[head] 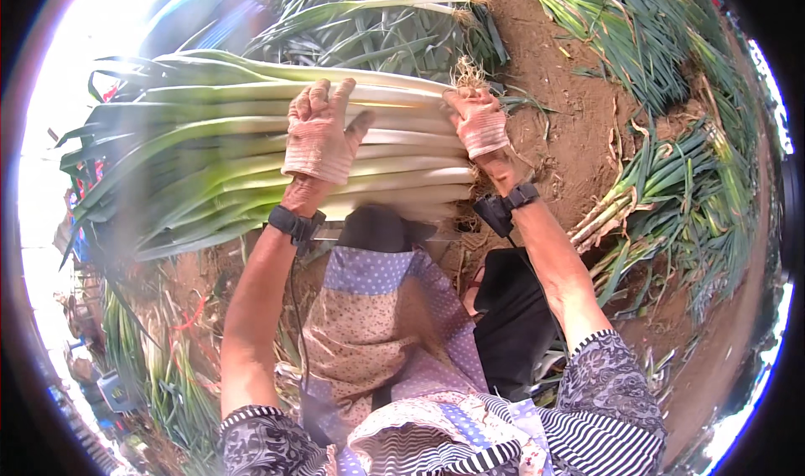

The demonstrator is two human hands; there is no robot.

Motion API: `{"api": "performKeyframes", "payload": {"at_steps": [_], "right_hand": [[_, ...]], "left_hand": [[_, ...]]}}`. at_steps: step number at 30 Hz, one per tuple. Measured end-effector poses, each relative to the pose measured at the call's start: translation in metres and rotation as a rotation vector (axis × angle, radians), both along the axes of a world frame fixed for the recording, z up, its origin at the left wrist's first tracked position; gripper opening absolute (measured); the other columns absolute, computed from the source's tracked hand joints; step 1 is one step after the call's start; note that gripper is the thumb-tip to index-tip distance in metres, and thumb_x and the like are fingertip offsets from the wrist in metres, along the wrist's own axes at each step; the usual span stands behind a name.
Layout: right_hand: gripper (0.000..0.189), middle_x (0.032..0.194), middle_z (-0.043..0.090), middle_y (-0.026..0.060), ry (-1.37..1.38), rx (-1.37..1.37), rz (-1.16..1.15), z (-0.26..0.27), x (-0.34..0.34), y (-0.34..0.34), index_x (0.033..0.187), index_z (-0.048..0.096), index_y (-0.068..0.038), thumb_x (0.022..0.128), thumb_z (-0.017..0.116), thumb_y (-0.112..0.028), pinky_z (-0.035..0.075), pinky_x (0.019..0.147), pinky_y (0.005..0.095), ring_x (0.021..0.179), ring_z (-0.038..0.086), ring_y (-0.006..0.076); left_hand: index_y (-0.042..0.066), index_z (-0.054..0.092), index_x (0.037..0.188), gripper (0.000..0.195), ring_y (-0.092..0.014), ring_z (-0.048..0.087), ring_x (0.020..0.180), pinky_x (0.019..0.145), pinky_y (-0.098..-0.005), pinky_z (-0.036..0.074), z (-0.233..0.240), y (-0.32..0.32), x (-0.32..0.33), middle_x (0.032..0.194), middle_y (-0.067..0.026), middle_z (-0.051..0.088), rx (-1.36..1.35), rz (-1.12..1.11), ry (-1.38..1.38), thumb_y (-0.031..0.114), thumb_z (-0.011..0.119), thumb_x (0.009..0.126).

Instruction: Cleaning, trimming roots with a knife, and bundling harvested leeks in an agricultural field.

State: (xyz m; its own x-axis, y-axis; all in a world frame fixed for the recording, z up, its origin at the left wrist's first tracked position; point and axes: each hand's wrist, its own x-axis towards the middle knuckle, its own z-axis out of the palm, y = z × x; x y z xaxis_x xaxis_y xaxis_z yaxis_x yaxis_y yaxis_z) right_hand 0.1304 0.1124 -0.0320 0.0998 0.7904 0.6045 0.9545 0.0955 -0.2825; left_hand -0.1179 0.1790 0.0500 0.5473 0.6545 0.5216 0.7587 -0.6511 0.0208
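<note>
Several long leeks (251, 155) lie side by side before me, green leaves to the left, white stalks to the right. My left hand (321, 130), in a pale worn glove, rests on top of the upper stalks with its fingers spread. At the root end, my right hand (478, 121), gloved too, has its fingers bent around the end of an upper leek, whose tuft of roots (468, 74) shows above the fingers. Both wrists bear dark straps with small devices. What supports the layer of leeks is mostly hidden under it.
Beyond the layer is a heap of leeks (390, 42) with loose ones on top. More leeks lie at the upper right (629, 36) and right (666, 193) on brown soil (547, 92). At the lower left are further leeks (163, 382) and a red strip (192, 316).
</note>
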Motion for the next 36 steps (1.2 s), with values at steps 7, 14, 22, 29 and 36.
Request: {"api": "performKeyframes", "payload": {"at_steps": [7,14,22,29,36], "right_hand": [[0.027,0.093,0.054,0.0036,-0.107,-0.025,-0.026,0.010,-0.003,-0.005,0.100,0.063,-0.015,0.075,0.068,-0.023,0.040,0.086,0.0373,0.092,0.050,0.0230],[0.030,0.095,0.053,0.0048,-0.016,0.041,0.058,0.023,-0.036,0.014,0.100,0.062,-0.013,0.078,0.066,-0.034,0.048,0.077,0.0378,0.092,0.052,0.0223],[0.022,0.099,0.061,0.0039,0.004,-0.104,0.033,0.028,-0.042,0.008,0.098,0.064,-0.016,0.077,0.068,-0.024,0.050,0.078,0.0383,0.095,0.054,0.0267],[0.027,0.102,0.059,0.0040,-0.056,-0.123,-0.026,0.031,-0.043,0.015,0.101,0.061,-0.017,0.075,0.068,-0.021,0.051,0.077,0.0369,0.095,0.053,0.0266],[0.039,0.108,0.060,0.0100,0.225,-0.031,0.112,0.025,-0.033,0.009,0.109,0.063,-0.013,0.071,0.069,-0.009,0.049,0.084,0.0410,0.101,0.054,0.0332]], "left_hand": [[0.008,0.058,0.112,0.036,-0.029,0.052,0.104,0.095,-0.0428,0.037,0.012,0.030,-0.004,0.106,-0.0119,0.058,0.025,0.066,0.278,0.033,0.057,0.086],[0.009,0.060,0.104,0.030,-0.026,0.054,0.096,0.090,-0.0426,0.039,0.008,0.028,-0.002,0.097,-0.0094,0.058,0.045,0.065,0.279,0.032,0.057,0.085],[0.008,0.060,0.095,0.025,-0.026,0.054,0.093,0.088,-0.0429,0.039,0.016,0.023,-0.001,0.092,-0.0104,0.059,-0.014,0.060,0.299,0.031,0.056,0.086],[0.009,0.057,0.092,0.024,-0.027,0.053,0.090,0.088,-0.0420,0.039,0.014,0.030,-0.003,0.089,-0.0097,0.058,0.019,0.061,0.306,0.031,0.059,0.084],[0.009,0.059,0.089,0.023,-0.026,0.053,0.090,0.089,-0.0416,0.038,0.018,0.026,-0.002,0.090,-0.0090,0.058,-0.002,0.073,0.248,0.031,0.060,0.082]]}}
